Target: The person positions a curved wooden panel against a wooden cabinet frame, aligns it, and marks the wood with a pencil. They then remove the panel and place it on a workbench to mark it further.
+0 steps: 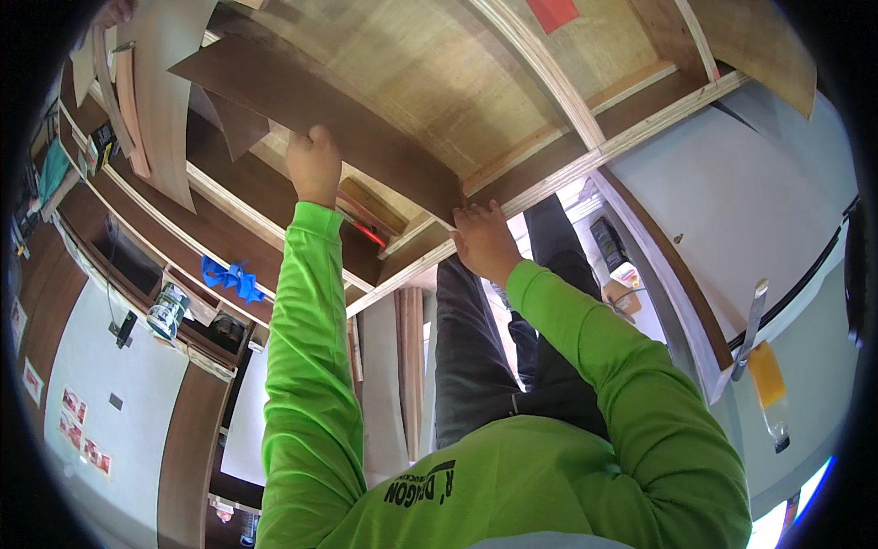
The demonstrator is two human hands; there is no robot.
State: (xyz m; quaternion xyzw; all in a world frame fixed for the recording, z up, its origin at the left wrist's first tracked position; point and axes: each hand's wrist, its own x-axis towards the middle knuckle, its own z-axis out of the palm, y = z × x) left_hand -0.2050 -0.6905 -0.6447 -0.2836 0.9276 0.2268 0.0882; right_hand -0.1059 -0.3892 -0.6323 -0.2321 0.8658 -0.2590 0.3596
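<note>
- I see the brown panel lying aslant across the open wooden frame, one end toward upper left, the other end at the front rail
- The left hand is closed on the near edge of the brown panel, with its thumb upward
- The right hand is bent over the panel's near end, just at the front rail; I cannot tell if its fingers are clamped on the panel or only rest there
- The panel hides from me a part of the compartments below it
- Just beside the left hand, inside the frame, I find a wood block and a red thing, too small to name
- A smaller brown piece shows under the panel, partly covered
- At left a tall pale sheet leans over the frame and blocks my view behind it; above it is another person's hand
- A blue crumpled cloth lies on a rail, and a tin stands near it
- At right are a white board, a metal bar and an orange-and-clear tool, all well apart from the hands
</note>
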